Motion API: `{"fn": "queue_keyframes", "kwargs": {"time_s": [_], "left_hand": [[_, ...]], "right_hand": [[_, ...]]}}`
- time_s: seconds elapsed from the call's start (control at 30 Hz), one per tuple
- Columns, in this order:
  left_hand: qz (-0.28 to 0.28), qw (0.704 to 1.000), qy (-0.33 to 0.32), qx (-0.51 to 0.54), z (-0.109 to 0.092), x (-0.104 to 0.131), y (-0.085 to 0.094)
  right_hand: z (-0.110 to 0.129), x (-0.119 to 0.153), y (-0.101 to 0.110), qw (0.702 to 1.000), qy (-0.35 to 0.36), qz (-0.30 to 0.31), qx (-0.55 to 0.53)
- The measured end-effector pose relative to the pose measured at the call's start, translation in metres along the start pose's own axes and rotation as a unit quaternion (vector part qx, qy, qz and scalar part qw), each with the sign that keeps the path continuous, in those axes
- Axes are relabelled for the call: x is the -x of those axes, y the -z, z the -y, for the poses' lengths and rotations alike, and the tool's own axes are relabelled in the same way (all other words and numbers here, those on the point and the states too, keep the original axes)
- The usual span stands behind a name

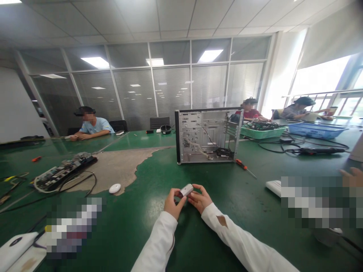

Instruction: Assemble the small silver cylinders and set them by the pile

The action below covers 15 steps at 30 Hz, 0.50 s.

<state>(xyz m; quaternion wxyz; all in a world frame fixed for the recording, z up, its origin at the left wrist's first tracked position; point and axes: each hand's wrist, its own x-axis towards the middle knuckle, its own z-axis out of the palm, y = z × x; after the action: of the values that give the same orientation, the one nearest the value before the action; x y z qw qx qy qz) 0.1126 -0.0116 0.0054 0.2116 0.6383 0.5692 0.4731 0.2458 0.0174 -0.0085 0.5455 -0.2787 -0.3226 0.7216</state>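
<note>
Between my two hands, just above the green table, is a small silver-grey block-shaped object; its exact kind does not show. My left hand grips its left end between thumb and fingers. On the other end, my right hand has its fingers closed around the edge. Beyond them stands an open computer case, upright, with its bare metal inside and loose cables showing. A screwdriver with a red and black handle lies at the case's right foot.
On the left lie a circuit board assembly with cables and a round white object. A green basket and a blue basket stand at the back right. Other people sit around the table; a person's hand shows at the right edge.
</note>
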Motion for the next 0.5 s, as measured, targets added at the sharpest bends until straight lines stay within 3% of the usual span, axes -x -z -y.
{"fn": "queue_keyframes", "kwargs": {"time_s": [0.5], "left_hand": [[0.002,0.996,0.033,0.087,-0.0033,-0.0009,-0.0005]], "right_hand": [[0.0051,0.0047,-0.0029,0.998,-0.021,-0.033,-0.039]]}}
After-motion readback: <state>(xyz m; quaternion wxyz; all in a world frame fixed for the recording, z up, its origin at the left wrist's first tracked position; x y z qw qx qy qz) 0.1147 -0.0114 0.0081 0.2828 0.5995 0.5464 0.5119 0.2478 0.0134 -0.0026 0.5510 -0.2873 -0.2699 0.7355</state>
